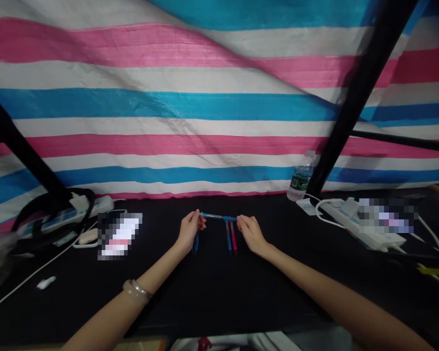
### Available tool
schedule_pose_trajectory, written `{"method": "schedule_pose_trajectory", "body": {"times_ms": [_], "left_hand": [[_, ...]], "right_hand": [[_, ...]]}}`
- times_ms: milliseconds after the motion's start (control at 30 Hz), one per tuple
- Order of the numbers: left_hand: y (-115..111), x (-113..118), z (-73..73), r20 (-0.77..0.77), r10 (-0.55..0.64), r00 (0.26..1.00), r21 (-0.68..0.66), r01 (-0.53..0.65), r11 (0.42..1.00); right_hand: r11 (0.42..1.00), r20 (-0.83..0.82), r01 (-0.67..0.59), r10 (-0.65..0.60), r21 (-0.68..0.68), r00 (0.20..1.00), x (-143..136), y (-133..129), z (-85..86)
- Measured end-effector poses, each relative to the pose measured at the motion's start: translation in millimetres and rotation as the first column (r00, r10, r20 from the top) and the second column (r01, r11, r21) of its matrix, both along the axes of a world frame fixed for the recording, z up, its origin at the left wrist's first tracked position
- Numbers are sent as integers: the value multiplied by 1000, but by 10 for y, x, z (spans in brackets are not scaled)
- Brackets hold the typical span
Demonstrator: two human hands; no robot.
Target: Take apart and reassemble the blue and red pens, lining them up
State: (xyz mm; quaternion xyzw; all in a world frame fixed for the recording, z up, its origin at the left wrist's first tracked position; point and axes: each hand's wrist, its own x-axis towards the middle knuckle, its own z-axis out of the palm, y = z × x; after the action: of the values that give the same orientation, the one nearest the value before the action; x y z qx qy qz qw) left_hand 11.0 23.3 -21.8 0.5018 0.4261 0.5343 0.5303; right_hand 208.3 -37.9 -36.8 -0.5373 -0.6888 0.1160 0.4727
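Note:
Between my two hands a blue pen with a clear middle (pixel 215 216) is stretched roughly level above the black table. My left hand (pixel 190 229) pinches its left end, and my right hand (pixel 250 234) grips its right end. Below the held pen, another blue pen (pixel 229 240) and a pink pen (pixel 234 240) lie side by side, close to my right hand. A further dark blue pen (pixel 195 243) lies next to my left hand, partly hidden by it.
Power strips (pixel 362 226) with white cables lie at the right, another (pixel 101 205) at the left. A water bottle (pixel 300 183) stands at the back right. A blurred lit screen (pixel 120 236) and a white earbud (pixel 46 282) are on the black table (pixel 212 292).

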Motion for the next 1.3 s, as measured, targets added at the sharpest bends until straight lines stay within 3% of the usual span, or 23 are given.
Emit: {"method": "schedule_pose_trajectory", "body": {"times_ms": [233,467,933,1100,1300], "left_hand": [[-9,5,-5,-13,-7,1000,6,7,1000],[-6,28,-6,17,-7,1000,-10,7,1000],[-5,19,-20,36,-11,999,8,10,1000],[7,-11,-5,48,-11,999,-4,11,1000],[-76,67,88,104,-139,985,9,139,990]], "right_hand": [[1000,-56,2,-2,-8,998,-10,17,-36],[998,22,53,-53,-19,998,2,-50,36],[1000,56,8,-9,25,998,5,18,-49],[995,207,-47,27,92,978,-11,-15,10],[982,356,-135,81,130,931,-48,-49,30]]}}
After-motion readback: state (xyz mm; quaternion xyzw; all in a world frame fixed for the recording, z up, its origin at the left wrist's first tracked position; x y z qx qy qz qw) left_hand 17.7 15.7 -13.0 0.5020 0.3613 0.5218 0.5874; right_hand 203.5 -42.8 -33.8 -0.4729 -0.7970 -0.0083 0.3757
